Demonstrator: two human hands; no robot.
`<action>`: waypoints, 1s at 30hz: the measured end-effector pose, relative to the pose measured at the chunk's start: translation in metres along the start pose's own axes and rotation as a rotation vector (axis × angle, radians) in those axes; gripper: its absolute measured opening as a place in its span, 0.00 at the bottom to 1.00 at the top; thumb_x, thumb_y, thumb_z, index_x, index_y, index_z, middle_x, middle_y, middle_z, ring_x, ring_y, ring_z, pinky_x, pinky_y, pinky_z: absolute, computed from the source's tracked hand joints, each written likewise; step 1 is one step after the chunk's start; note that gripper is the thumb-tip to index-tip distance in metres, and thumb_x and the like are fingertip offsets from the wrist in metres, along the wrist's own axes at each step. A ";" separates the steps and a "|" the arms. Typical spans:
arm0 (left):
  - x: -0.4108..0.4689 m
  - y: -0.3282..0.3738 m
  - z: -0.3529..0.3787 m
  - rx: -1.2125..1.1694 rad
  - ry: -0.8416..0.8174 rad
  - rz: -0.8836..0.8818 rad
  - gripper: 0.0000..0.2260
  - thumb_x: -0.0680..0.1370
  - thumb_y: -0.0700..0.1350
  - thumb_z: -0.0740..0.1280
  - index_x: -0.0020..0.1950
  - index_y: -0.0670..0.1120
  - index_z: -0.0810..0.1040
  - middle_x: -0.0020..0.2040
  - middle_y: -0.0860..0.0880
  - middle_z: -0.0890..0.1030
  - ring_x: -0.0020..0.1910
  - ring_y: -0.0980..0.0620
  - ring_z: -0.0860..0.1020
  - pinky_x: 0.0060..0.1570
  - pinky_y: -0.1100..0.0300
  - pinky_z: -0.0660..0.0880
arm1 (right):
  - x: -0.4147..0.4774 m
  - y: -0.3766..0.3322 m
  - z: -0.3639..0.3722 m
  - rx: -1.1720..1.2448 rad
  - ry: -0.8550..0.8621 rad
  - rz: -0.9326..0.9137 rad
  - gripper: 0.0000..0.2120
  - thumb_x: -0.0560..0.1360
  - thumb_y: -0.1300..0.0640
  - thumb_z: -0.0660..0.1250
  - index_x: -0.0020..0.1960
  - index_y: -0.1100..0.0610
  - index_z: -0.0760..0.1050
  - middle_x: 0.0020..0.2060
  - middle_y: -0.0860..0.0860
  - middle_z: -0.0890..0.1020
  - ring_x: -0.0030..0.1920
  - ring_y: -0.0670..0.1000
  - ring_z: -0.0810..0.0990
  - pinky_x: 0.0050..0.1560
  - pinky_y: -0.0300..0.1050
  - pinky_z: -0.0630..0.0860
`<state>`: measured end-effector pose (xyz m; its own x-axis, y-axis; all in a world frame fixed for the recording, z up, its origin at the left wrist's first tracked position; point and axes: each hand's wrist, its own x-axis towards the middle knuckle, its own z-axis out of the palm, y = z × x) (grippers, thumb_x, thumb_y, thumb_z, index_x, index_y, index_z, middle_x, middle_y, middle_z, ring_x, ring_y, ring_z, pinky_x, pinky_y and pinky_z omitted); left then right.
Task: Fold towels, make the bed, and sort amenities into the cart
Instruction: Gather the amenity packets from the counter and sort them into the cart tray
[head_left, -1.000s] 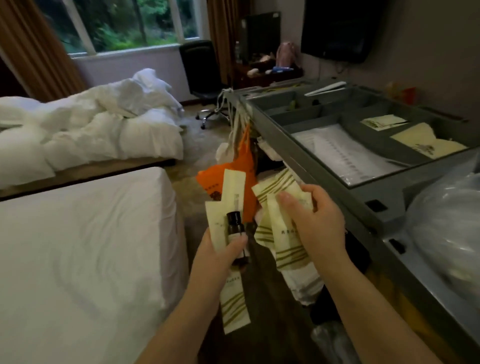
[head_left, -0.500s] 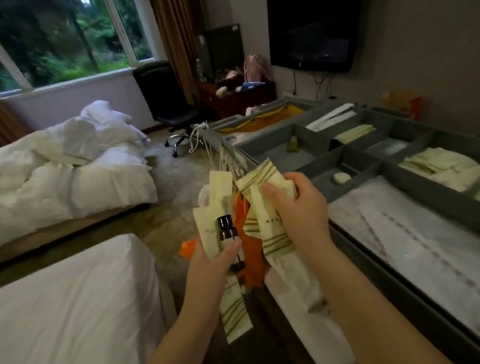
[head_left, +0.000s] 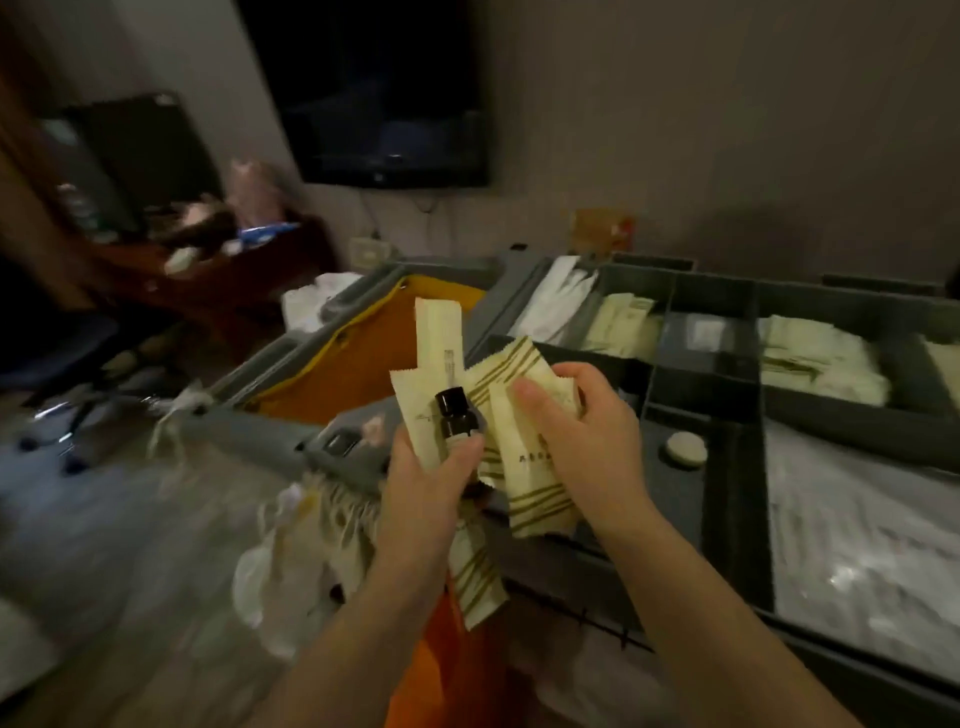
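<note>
- Left hand (head_left: 426, 483) grips a small dark bottle (head_left: 457, 415), thumb across its label, together with long cream packets (head_left: 434, 343) fanned behind it; the end of one packet sticks out below the palm.
- Right hand (head_left: 582, 436) grips a bunch of striped packets (head_left: 535, 483), thumb on top, touching the left hand's bundle.
- Both hands are above the near left corner of the grey cart (head_left: 701, 400), just beside its orange bag (head_left: 374, 353).
- The cart's top tray is split into compartments: a round soap (head_left: 687, 451) lies alone in the one just right of the right hand, and more cream packets fill the far ones.
- White wrapped goods (head_left: 857, 519) fill the big near compartment.
- A dark TV (head_left: 374, 88) hangs on the wall behind; a cluttered desk (head_left: 208, 270) at far left is blurred.
</note>
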<state>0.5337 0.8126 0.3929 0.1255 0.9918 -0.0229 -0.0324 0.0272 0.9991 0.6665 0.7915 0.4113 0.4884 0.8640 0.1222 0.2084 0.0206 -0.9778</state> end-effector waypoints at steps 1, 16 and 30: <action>0.016 0.003 0.008 -0.023 -0.022 -0.009 0.18 0.77 0.44 0.67 0.65 0.53 0.71 0.55 0.52 0.82 0.55 0.51 0.80 0.56 0.45 0.77 | 0.006 -0.001 0.001 0.004 0.070 0.011 0.06 0.73 0.45 0.68 0.47 0.41 0.71 0.43 0.42 0.81 0.43 0.42 0.80 0.42 0.44 0.79; 0.070 0.015 0.119 -0.256 -0.475 -0.243 0.34 0.61 0.52 0.73 0.66 0.49 0.72 0.55 0.46 0.83 0.52 0.47 0.82 0.48 0.49 0.79 | 0.054 0.020 -0.042 0.047 0.432 -0.058 0.07 0.77 0.49 0.64 0.49 0.52 0.70 0.40 0.46 0.79 0.40 0.39 0.78 0.37 0.32 0.74; 0.126 0.009 0.139 -0.343 -0.515 -0.268 0.23 0.66 0.49 0.70 0.62 0.53 0.74 0.52 0.48 0.84 0.48 0.48 0.84 0.40 0.52 0.80 | 0.084 0.035 -0.029 0.169 0.469 0.001 0.05 0.79 0.53 0.61 0.51 0.55 0.72 0.43 0.51 0.81 0.41 0.46 0.82 0.38 0.39 0.79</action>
<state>0.6869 0.9205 0.4039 0.6271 0.7616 -0.1637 -0.2369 0.3866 0.8913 0.7396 0.8497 0.3923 0.8254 0.5453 0.1462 0.0861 0.1343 -0.9872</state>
